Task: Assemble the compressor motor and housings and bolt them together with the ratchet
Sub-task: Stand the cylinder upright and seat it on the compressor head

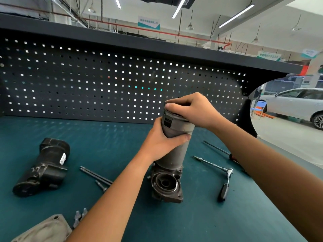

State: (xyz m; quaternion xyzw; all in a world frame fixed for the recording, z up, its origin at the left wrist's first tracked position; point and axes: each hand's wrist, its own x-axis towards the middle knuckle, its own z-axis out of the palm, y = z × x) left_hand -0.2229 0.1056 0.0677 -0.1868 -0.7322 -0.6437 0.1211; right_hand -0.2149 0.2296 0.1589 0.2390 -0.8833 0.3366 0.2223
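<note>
both hands [162,138] grip upright grey housing [174,149], perhaps seating motor.

Bright overhead striplights, fisheye-bent edges

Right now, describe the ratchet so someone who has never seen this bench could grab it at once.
On the teal bench mat, look right of the upright grey housing that the left hand and right hand hold. The ratchet lies there. Unlike the thin straight rod behind it, it has a black grip and a chrome extension bar jutting sideways from its head.
</note>
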